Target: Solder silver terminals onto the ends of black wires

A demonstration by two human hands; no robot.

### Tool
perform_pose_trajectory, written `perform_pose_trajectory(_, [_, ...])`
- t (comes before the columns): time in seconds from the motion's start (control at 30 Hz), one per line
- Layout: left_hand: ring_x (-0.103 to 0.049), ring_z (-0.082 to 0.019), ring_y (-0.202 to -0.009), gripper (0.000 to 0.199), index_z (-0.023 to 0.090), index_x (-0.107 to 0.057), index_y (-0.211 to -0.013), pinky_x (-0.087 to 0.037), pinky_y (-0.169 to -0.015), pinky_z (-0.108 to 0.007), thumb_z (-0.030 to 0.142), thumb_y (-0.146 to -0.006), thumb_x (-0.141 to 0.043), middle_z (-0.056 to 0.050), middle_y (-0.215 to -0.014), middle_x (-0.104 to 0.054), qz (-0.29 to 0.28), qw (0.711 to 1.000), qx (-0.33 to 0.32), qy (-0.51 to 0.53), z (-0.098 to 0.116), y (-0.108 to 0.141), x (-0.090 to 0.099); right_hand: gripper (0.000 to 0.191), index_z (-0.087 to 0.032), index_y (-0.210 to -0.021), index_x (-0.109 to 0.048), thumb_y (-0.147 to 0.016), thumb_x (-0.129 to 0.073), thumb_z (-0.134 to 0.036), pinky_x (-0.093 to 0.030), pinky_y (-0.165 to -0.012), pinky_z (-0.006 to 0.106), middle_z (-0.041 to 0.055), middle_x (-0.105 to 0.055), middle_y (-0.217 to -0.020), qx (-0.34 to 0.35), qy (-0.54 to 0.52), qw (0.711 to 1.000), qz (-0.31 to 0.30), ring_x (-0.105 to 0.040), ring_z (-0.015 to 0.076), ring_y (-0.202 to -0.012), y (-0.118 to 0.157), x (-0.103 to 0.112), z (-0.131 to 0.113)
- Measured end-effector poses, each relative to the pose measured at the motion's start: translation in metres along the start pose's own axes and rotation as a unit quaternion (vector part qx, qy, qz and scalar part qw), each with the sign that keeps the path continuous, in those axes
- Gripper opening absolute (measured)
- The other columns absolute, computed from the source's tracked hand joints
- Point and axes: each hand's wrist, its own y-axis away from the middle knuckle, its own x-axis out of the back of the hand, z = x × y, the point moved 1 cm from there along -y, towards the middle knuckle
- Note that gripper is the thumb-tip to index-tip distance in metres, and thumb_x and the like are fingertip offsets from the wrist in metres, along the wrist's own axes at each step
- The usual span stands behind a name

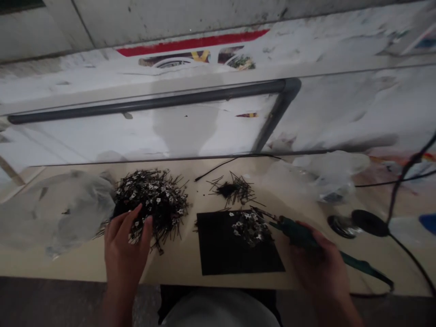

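My left hand (123, 247) is at the near edge of a big heap of small parts (151, 200), with black wires or pins and silvery metal pieces. Its thumb and fingers are apart, and I see nothing held between them. In my right hand (325, 265) is a green-handled soldering iron (296, 231), its thin tip pointing left. That tip hovers over or beside a smaller cluster of silvery pieces (252, 227) on a black mat (235, 256); whether it touches them I cannot tell. Beyond the mat lies a small loose pile of dark wire pieces (235, 188).
A clear plastic bag (57, 209) covers the table's left end. Another bag (334, 175) lies back right. Two dark round spools (369, 222) sit right of my right hand, beside black cables (395, 195). A grey pipe (153, 102) runs along the wall behind.
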Motion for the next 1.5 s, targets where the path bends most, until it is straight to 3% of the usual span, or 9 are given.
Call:
perform_pose_trajectory(0.13, [-0.064,-0.018,-0.069,0.027,0.025,-0.076,-0.124,-0.056,-0.069,-0.028,0.033,-0.109,-0.056,-0.002,-0.088,-0.07,-0.126,0.985,-0.018,0.118,0.034,0.013,-0.023,0.041,-0.024,-0.085,-0.082,-0.056,-0.092,-0.051,-0.053,-0.062,0.026,0.0023,-0.079,-0.093,-0.013,-0.016,1.0,0.004,-0.07,0.0178,-0.083,-0.002,-0.002,0.0])
perform_pose_trajectory(0.27, [-0.071,-0.019,-0.081,0.033,0.025,-0.074,-0.13,-0.058,-0.072,-0.027,0.027,-0.109,-0.048,-0.005,-0.102,-0.076,-0.274,0.939,-0.085,0.191,0.079,0.034,-0.063,0.043,-0.024,-0.086,-0.083,-0.056,-0.093,-0.054,-0.052,-0.062,0.027,0.0022,-0.077,-0.086,-0.014,-0.023,0.999,-0.017,-0.069,0.017,-0.079,-0.003,-0.003,0.0])
perform_pose_trajectory(0.37, [-0.071,-0.019,-0.079,0.03,0.024,-0.075,-0.128,-0.059,-0.07,-0.028,0.026,-0.105,-0.056,-0.005,-0.101,-0.073,-0.332,0.918,-0.131,0.173,0.102,0.04,-0.09,0.042,-0.025,-0.085,-0.084,-0.056,-0.093,-0.054,-0.054,-0.068,0.029,0.0018,-0.078,-0.086,-0.015,-0.028,0.999,-0.03,-0.069,0.0174,-0.08,-0.003,-0.003,-0.001])
perform_pose_trajectory(0.5, [-0.071,-0.02,-0.08,0.024,0.024,-0.078,-0.12,-0.059,-0.071,-0.029,0.02,-0.1,-0.066,-0.003,-0.095,-0.07,-0.338,0.915,-0.181,0.125,0.114,0.038,-0.109,0.04,-0.025,-0.086,-0.085,-0.057,-0.094,-0.051,-0.055,-0.076,0.033,0.0033,-0.079,-0.091,-0.015,-0.04,0.998,-0.041,-0.069,0.0199,-0.086,-0.002,-0.002,-0.002])
perform_pose_trajectory(0.67, [-0.073,-0.021,-0.084,0.025,0.026,-0.078,-0.117,-0.059,-0.072,-0.029,0.015,-0.096,-0.072,-0.001,-0.096,-0.069,-0.321,0.916,-0.219,0.104,0.119,0.036,-0.119,0.031,-0.027,-0.084,-0.084,-0.061,-0.092,-0.047,-0.054,-0.08,0.036,0.0027,-0.079,-0.097,-0.005,-0.067,0.997,-0.041,-0.069,0.0215,-0.09,-0.003,-0.001,0.001])
perform_pose_trajectory(0.97, [-0.074,-0.02,-0.087,0.015,0.025,-0.079,-0.109,-0.057,-0.076,-0.028,0.024,-0.106,-0.065,-0.002,-0.091,-0.071,-0.292,0.919,-0.238,0.115,0.117,0.037,-0.131,0.025,-0.028,-0.083,-0.082,-0.065,-0.092,-0.043,-0.054,-0.079,0.037,0.0018,-0.08,-0.098,0.0,-0.096,0.995,-0.038,-0.071,0.0224,-0.094,-0.004,0.0,0.004])
perform_pose_trajectory(1.17, [-0.074,-0.021,-0.089,0.019,0.025,-0.079,-0.107,-0.055,-0.074,-0.028,0.025,-0.107,-0.061,-0.002,-0.091,-0.074,-0.298,0.922,-0.225,0.104,0.113,0.031,-0.134,0.028,-0.027,-0.08,-0.083,-0.061,-0.094,-0.044,-0.056,-0.082,0.037,0.003,-0.081,-0.098,-0.006,-0.106,0.994,-0.029,-0.072,0.0233,-0.096,-0.002,-0.002,0.001])
perform_pose_trajectory(1.33, [-0.072,-0.019,-0.078,0.021,0.025,-0.078,-0.099,-0.054,-0.069,-0.028,0.023,-0.105,-0.058,-0.001,-0.091,-0.075,-0.314,0.922,-0.202,0.104,0.113,0.026,-0.125,0.027,-0.028,-0.081,-0.083,-0.062,-0.095,-0.044,-0.056,-0.081,0.036,0.0018,-0.081,-0.097,-0.001,-0.103,0.994,-0.033,-0.072,0.0219,-0.094,-0.001,-0.003,0.0])
perform_pose_trajectory(1.5, [-0.069,-0.018,-0.07,0.018,0.026,-0.079,-0.092,-0.051,-0.063,-0.028,0.028,-0.101,-0.063,0.001,-0.08,-0.073,-0.38,0.91,-0.116,0.12,0.111,0.029,-0.113,0.023,-0.028,-0.082,-0.084,-0.066,-0.092,-0.042,-0.056,-0.079,0.037,0.0027,-0.081,-0.099,0.011,-0.093,0.995,-0.046,-0.072,0.023,-0.095,-0.003,0.0,0.001])
